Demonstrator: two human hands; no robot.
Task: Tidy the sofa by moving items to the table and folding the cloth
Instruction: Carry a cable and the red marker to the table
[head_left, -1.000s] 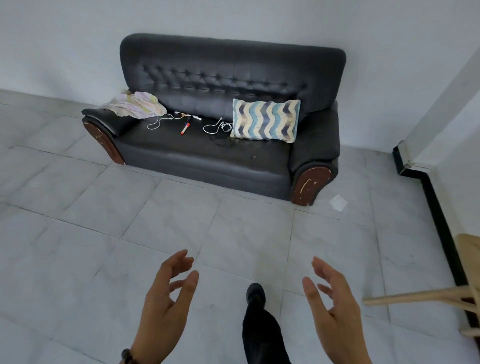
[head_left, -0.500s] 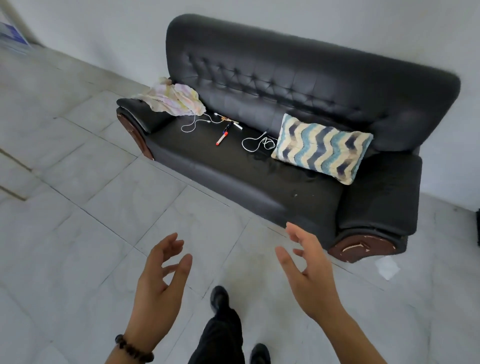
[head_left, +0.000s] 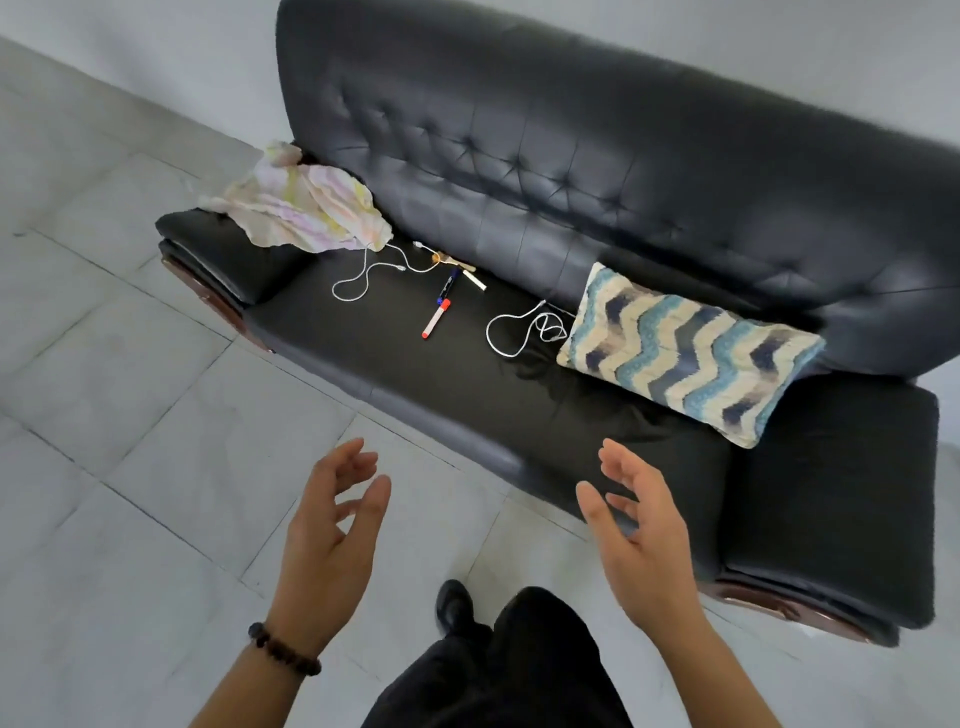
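Left grip (head_left: 332, 525), right grip (head_left: 631, 525): fingers loosely spread, empty. Beyond left grip, crumpled cloth (head_left: 301, 205) on sofa (head_left: 571, 156): probably soft, light; best pinched at corners.

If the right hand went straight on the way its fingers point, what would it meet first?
The right hand would likely meet the sofa seat first; the nearer white cable lies beyond it, though depth is unclear.

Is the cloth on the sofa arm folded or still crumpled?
Crumpled, not folded. The cloth lies in an uneven, wrinkled heap over the sofa arm, with no neat edges or flat layers.
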